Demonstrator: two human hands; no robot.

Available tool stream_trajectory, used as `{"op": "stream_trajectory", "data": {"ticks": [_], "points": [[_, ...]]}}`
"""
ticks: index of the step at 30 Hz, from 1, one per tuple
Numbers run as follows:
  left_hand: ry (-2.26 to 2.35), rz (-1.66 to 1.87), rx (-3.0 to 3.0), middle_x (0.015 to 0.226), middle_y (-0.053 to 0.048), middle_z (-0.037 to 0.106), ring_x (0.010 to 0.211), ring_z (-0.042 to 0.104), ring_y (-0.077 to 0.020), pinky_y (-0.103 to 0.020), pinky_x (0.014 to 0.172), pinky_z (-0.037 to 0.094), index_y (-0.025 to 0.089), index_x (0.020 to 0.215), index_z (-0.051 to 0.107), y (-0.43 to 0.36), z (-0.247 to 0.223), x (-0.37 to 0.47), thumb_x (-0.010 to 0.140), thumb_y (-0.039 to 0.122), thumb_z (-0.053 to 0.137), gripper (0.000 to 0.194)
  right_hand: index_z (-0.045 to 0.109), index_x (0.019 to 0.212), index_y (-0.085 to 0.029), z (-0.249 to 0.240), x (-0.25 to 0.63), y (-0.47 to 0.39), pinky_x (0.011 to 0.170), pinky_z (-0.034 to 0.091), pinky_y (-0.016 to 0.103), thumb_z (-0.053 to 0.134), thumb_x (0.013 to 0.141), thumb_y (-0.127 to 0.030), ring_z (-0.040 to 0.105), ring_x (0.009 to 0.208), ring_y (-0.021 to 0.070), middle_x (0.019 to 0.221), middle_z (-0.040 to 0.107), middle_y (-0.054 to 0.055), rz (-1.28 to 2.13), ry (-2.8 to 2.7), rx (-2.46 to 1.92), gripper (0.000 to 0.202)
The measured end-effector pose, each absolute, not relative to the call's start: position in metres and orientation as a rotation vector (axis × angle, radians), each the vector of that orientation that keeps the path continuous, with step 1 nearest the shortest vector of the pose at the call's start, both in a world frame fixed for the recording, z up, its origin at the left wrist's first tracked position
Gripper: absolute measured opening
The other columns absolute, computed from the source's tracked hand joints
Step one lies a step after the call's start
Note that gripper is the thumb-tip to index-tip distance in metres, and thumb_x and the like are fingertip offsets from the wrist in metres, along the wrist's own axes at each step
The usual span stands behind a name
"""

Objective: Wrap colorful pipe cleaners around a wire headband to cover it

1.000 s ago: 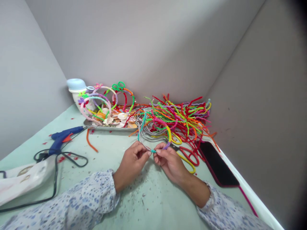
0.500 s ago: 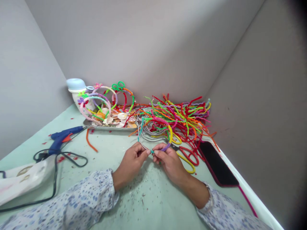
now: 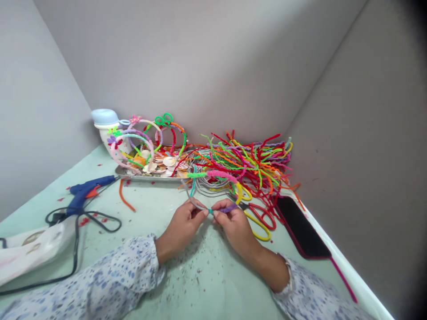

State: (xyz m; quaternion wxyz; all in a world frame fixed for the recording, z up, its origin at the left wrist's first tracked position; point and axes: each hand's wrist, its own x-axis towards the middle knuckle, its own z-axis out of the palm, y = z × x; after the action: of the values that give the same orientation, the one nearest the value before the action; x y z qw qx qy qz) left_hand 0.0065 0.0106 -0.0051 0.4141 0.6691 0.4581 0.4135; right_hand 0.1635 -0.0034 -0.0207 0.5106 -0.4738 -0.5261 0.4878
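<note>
A wire hoop (image 3: 222, 174) wrapped in green, pink, yellow and purple pipe cleaner is held between my two hands. Its bare grey wire end shows at the left. My left hand (image 3: 183, 229) is closed in a pinch on the wire beside a small teal wrap. A teal pipe cleaner (image 3: 193, 181) stands up above the left fingers. On the other side of the teal wrap, my right hand (image 3: 235, 226) pinches the hoop by its purple part, fingers curled. The right fingertips hide part of the wrapping.
Behind lies a heap of pipe cleaners (image 3: 260, 162) by coiled wire. Scissors (image 3: 263, 215) and a phone (image 3: 302, 226) are at right. A tray (image 3: 156, 178) holds shells and finished hoops, near a white bottle (image 3: 111, 133). A corded glue gun (image 3: 83, 193) lies left.
The hoop has turned in my fingers: its pink and green top has dropped lower and its green end now points left. Both hands stay in nearly the same place, still pinching.
</note>
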Motion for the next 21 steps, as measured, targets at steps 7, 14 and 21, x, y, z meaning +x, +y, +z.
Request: {"op": "stream_trajectory", "data": {"ticks": [7,14,21], "points": [[1.176,1.007,1.668,0.072,-0.001,0.052,0.067,0.051,-0.0147,-0.025,0.061,0.041,0.014,0.074,0.062,0.0104,-0.0070,0.0066,0.081,0.029,0.054,0.019,0.059,0.084,-0.022,-0.0236,0.1655,-0.0048,0.055,0.040,0.025,0.056,0.081,-0.022,0.050,0.059,0.0141,0.067,0.056,-0.002,1.014,-1.411,-1.149,0.004],[1.182,0.955,1.610,0.073,-0.001,0.054,0.069,0.052,-0.0158,-0.027,0.065,0.041,0.014,0.074,0.060,0.0147,-0.0096,0.0059,0.080,0.032,0.055,0.020,0.061,0.094,-0.019,-0.0209,0.1641,-0.0060,0.061,0.044,0.025,0.054,0.082,-0.021,0.053,0.064,0.0141,0.076,0.061,0.000,0.904,-1.511,-1.200,0.014],[1.185,0.932,1.601,0.070,-0.001,0.057,0.068,0.052,-0.0157,-0.026,0.064,0.038,0.014,0.072,0.064,0.0167,-0.0069,0.0043,0.077,0.030,0.056,0.018,0.065,0.092,-0.018,-0.0185,0.1657,-0.0051,0.071,0.047,0.029,0.054,0.081,-0.020,0.060,0.078,0.0180,0.087,0.066,0.004,0.877,-1.545,-1.192,0.016]]}}
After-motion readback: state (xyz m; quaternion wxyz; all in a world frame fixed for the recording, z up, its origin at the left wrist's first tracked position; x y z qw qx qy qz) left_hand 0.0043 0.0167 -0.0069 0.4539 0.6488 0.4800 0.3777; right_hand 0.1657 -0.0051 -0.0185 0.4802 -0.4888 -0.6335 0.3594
